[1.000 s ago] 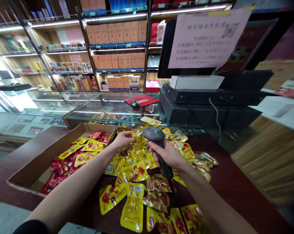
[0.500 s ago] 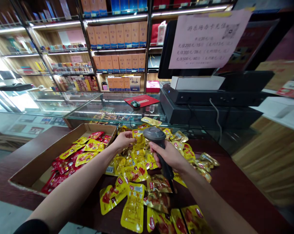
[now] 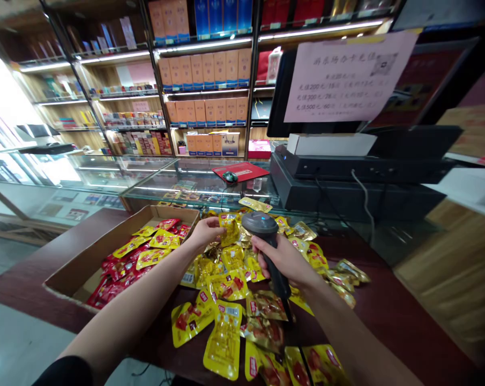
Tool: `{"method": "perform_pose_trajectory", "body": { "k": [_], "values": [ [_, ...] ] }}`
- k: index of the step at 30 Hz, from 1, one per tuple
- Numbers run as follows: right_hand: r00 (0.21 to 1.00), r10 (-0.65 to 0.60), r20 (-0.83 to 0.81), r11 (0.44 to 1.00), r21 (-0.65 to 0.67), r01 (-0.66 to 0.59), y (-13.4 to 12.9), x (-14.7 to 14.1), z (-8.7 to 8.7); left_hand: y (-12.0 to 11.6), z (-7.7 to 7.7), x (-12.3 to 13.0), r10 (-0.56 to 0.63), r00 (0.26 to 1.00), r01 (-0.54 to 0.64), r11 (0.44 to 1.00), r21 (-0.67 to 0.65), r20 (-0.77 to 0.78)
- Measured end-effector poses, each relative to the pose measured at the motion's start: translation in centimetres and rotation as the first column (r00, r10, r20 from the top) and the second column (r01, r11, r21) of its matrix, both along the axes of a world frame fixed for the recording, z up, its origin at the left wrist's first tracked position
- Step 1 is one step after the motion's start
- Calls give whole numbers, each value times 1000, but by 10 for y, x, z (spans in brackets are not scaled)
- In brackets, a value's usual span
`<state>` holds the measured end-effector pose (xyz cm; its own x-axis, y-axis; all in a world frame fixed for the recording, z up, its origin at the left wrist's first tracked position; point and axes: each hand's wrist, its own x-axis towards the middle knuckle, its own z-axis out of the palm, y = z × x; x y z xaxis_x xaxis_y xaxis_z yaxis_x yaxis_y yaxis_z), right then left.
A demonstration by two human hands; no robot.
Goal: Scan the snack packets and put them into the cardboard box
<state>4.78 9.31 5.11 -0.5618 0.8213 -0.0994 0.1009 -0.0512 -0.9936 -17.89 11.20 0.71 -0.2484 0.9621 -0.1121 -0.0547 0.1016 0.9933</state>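
My left hand (image 3: 207, 234) pinches a yellow snack packet (image 3: 229, 229) by its left edge, above the pile. In my right hand (image 3: 280, 256) is a dark handheld scanner (image 3: 260, 223), its head near the packet's right side and a small blue light on top; the two look slightly apart. Many yellow and gold packets (image 3: 228, 285) lie loose beneath and around both hands. Left of them, an open cardboard box (image 3: 70, 264) holds red packets (image 3: 119, 267) with several yellow ones on top. My left forearm passes over the box's near right corner.
Behind the pile, a glass counter (image 3: 165, 185) carries a red mat (image 3: 246, 170) with a mouse (image 3: 230, 177). At the right stand a monitor with a pink paper sign (image 3: 347, 80) and a dark cash drawer (image 3: 347, 193). Shelves of boxes (image 3: 210, 69) line the back.
The whole view has shifted, so everything sits slightly further right. A blue light now shows on the scanner's top. Both hands keep their holds.
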Motion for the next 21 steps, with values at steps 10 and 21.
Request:
{"method": "perform_pose_trajectory", "body": {
  "k": [10,21],
  "values": [
    [1000,18,-4,998,65,-18,-10,-3,6,-36,47,-59,215,972,-199,968,156,-98],
    [1000,19,5,999,26,-19,-10,-6,1,-81,66,-136,408,901,-363,896,254,-151]
  ]
}}
